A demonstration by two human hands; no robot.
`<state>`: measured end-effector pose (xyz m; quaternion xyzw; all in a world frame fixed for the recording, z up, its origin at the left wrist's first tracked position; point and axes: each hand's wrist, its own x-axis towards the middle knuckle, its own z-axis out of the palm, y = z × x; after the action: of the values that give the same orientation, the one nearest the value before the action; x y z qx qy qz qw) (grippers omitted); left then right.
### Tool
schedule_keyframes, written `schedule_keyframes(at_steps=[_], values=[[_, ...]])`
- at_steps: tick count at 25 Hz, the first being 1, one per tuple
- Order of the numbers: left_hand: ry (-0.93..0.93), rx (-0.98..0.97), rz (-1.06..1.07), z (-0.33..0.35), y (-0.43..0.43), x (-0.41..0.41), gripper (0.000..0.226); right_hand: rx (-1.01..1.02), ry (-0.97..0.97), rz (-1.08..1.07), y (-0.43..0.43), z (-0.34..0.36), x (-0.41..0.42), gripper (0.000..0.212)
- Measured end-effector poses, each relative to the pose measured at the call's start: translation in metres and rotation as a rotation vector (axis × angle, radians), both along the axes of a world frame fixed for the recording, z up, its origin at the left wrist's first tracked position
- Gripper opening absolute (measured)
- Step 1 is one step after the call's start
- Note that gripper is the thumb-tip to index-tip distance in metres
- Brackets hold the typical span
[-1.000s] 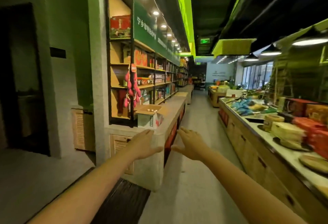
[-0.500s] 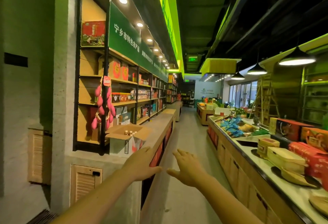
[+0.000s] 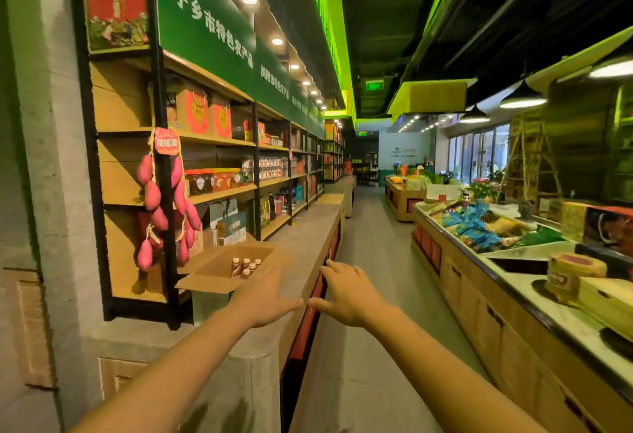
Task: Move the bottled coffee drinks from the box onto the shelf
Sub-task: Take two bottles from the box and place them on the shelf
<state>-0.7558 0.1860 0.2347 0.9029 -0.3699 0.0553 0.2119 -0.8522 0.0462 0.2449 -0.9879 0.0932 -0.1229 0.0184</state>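
Cardboard box [image 3: 219,270] looms nearer; both empty hands [image 3: 263,299] still outstretched.

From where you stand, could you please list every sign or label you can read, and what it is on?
"宁乡市特色农产品": white characters on the green banner above the shelves.
Further banner text: blurred, unreadable.
Pink tag above the hanging sweet potatoes: blurred.
Green exit sign: unreadable.
Bottle labels in the box: too small.

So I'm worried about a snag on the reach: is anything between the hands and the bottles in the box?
Nothing visible. The cardboard box is open, its flaps folded outward, with the coffee bottles exposed; the left hand and right hand are empty just short of it.
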Motion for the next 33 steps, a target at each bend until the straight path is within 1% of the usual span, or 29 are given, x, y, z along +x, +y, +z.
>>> schedule_keyframes(at_steps=[3, 6, 8, 9, 12, 15, 18, 20, 23, 25, 28, 31, 33], values=[[-0.005, -0.013, 0.009, -0.015, -0.038, 0.063, 0.084, 0.005, -0.005, 0.048, -0.049, -0.012, 0.071, 0.075], [-0.014, 0.002, 0.083, -0.023, -0.083, 0.144, 0.078, 0.002, -0.004, 0.129, -0.105, -0.018, 0.149, 0.072], [-0.031, -0.022, 0.149, -0.025, -0.114, 0.203, 0.087, -0.013, 0.010, 0.190, -0.147, -0.014, 0.208, 0.070], [-0.026, -0.023, 0.178, -0.025, -0.128, 0.230, 0.087, -0.023, 0.005, 0.216, -0.165, -0.010, 0.239, 0.070], [-0.030, -0.045, 0.255, -0.013, -0.158, 0.291, 0.072, -0.031, -0.014, 0.303, -0.206, -0.001, 0.331, 0.073], [-0.034, -0.074, 0.336, -0.014, -0.174, 0.346, 0.065, 0.006, 0.001, 0.407, -0.230, -0.013, 0.408, 0.072], [0.014, -0.092, 0.397, -0.024, -0.190, 0.404, 0.063, 0.037, 0.000, 0.492, -0.246, -0.032, 0.477, 0.071], [0.015, -0.077, 0.433, -0.031, -0.206, 0.445, 0.063, 0.050, -0.010, 0.534, -0.259, -0.045, 0.528, 0.071], [0.000, -0.051, 0.482, -0.040, -0.228, 0.513, 0.075, 0.016, -0.015, 0.576, -0.274, -0.060, 0.610, 0.070], [-0.003, -0.051, 0.509, -0.043, -0.244, 0.565, 0.082, 0.040, 0.010, 0.588, -0.284, -0.067, 0.670, 0.070], [0.015, -0.053, 0.550, -0.049, -0.263, 0.626, 0.084, 0.074, 0.060, 0.602, -0.299, -0.072, 0.747, 0.069], [0.017, -0.034, 0.589, -0.066, -0.268, 0.676, 0.080, 0.097, 0.084, 0.659, -0.299, -0.085, 0.816, 0.057], [0.024, -0.029, 0.642, -0.080, -0.266, 0.705, 0.080, 0.077, 0.125, 0.704, -0.289, -0.097, 0.865, 0.050]])
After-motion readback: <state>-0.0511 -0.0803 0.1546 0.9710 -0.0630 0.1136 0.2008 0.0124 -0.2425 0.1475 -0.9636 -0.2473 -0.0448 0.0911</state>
